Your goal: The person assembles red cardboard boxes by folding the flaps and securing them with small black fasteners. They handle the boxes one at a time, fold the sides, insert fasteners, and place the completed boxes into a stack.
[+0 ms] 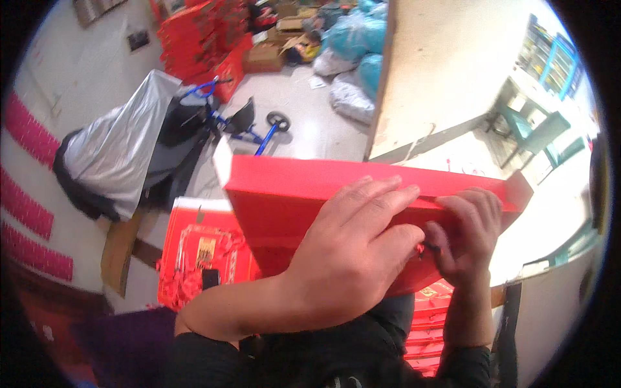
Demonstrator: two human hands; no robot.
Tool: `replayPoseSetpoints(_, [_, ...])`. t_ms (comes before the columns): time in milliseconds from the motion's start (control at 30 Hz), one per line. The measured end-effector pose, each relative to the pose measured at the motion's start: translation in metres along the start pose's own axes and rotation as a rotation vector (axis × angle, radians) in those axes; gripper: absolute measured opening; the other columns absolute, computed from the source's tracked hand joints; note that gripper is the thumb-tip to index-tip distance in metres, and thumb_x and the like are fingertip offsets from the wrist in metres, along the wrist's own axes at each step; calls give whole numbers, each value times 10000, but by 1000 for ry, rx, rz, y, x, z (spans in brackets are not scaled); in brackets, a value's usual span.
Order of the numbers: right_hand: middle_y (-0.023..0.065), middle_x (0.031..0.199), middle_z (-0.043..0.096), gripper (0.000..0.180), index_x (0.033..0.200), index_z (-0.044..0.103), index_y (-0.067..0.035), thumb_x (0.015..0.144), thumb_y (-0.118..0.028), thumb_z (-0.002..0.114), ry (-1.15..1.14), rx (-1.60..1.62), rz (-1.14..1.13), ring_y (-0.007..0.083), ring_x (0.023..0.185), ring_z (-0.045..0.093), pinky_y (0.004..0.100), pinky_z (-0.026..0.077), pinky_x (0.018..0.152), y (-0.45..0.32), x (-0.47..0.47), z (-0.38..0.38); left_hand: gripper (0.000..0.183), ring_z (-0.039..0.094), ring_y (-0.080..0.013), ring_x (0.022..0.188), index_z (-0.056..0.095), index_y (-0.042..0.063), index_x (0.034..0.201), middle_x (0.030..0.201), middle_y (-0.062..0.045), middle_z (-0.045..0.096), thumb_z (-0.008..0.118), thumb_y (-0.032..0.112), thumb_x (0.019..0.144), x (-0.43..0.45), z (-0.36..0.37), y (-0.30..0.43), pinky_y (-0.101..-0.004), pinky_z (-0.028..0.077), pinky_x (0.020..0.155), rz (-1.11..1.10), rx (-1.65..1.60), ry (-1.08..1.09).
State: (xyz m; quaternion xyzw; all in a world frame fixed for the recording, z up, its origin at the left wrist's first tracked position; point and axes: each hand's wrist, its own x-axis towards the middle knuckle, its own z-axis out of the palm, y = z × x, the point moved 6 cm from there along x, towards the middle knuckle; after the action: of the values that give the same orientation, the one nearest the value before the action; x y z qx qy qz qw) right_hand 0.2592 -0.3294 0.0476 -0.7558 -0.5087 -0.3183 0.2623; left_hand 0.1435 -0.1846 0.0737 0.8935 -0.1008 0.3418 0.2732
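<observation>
A folded red cardboard box (271, 213) with upright side walls is tilted up in front of me. My left hand (349, 247) lies across its middle, fingers over the raised long flap and the thumb side near a small red cord (420, 249). From the right, my right hand (468, 233) grips the same wall, its fingers over the upper edge and thumb inside. White shows on the outer face of the left end flap (223, 162). Part of the box's inside is hidden behind my left hand and forearm.
Printed red packages (213, 237) with a dark phone-like object lie at left; a red stack (427, 330) is low at right. Ahead stand a silver-covered vehicle (121, 145), a blue-framed wheeled item (264, 140), red piles (194, 43), sacks (349, 39) and a wall edge (381, 87).
</observation>
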Motion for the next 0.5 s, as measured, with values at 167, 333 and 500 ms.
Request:
replayPoseSetpoints(167, [142,1148,676,283,1048,754,-78,820,-239,706,182,190,73,361,1174,597,502,376,1090,2,-18,-20,128,699,-321,972,721,44,949,1065,-144,740,774,84,839,17,25,3,-429,514,882,-29,-5,87])
replayPoseSetpoints(333, [108,1180,693,211,994,772,-108,875,-279,742,201,258,196,343,1227,572,509,267,1174,-18,-24,-13,126,708,-292,908,719,51,893,1007,-116,755,803,75,803,13,30,8,-391,508,821,-3,27,155])
replayPoseSetpoints(500, [80,1094,721,161,955,766,-98,818,-179,783,228,378,204,321,1120,623,497,293,1153,-19,-16,-15,152,709,-286,930,719,60,863,1011,-110,755,831,91,765,10,27,4,-388,514,838,19,51,162])
